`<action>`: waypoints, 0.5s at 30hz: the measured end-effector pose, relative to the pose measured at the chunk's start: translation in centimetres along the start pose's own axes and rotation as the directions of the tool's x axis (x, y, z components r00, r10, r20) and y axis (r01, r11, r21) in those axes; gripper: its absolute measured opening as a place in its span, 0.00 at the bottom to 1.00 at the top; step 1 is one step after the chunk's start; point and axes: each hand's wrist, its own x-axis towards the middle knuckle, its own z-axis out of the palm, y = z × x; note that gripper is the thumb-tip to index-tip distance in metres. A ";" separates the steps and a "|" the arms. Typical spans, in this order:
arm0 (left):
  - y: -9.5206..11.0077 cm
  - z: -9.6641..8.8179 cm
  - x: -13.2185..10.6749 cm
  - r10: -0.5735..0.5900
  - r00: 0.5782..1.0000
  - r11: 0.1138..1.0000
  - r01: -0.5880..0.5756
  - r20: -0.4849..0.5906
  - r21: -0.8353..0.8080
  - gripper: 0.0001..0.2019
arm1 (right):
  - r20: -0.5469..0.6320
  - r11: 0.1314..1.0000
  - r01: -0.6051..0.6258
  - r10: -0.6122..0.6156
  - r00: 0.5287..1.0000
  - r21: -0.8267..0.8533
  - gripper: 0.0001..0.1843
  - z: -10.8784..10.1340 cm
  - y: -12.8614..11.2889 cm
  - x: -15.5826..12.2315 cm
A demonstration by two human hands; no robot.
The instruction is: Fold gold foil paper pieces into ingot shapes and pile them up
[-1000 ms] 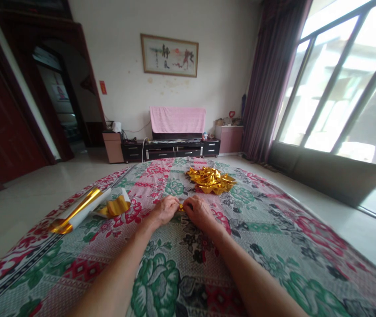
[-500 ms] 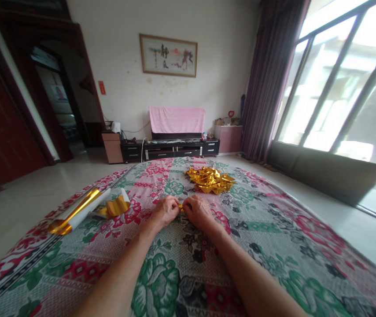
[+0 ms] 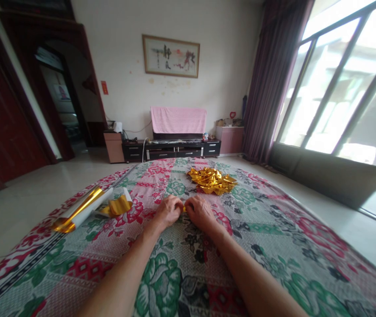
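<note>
My left hand (image 3: 171, 209) and my right hand (image 3: 200, 211) are close together over the flowered cloth, fingers closed. Between their fingertips shows a small bit of gold foil paper (image 3: 184, 208), pinched from both sides; most of it is hidden by the fingers. Just beyond my right hand lies a heap of shiny gold folded foil pieces (image 3: 212, 180). To the left of my hands, a gold sheet with white backing (image 3: 120, 205) lies curled beside a larger roll of gold-and-white foil paper (image 3: 82, 209).
A flowered cloth (image 3: 115, 264) covers the broad surface under my arms. Beyond it, a low black cabinet (image 3: 161, 152) carries a screen draped with a pink towel (image 3: 178, 119). A purple curtain (image 3: 272, 79) and large window are on the right, dark red doors on the left.
Both hands stay together on the small piece of foil, with only slight finger movement; a little less of it shows. The whole view has shifted slightly.
</note>
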 end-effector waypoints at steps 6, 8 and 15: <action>-0.7 0.6 0.2 0.045 0.999 0.997 -0.045 -0.004 -0.061 0.07 | -0.003 0.998 0.018 -0.018 1.000 0.064 0.10 0.3 0.6 0.2; -0.8 0.7 0.2 0.049 0.999 0.997 -0.050 -0.012 -0.065 0.06 | -0.006 0.998 0.016 -0.016 1.000 0.059 0.09 0.4 0.5 0.2; -0.5 0.5 0.1 0.045 0.999 0.999 -0.046 -0.012 -0.026 0.09 | 0.004 0.999 -0.009 0.009 1.000 0.040 0.11 0.2 0.1 0.2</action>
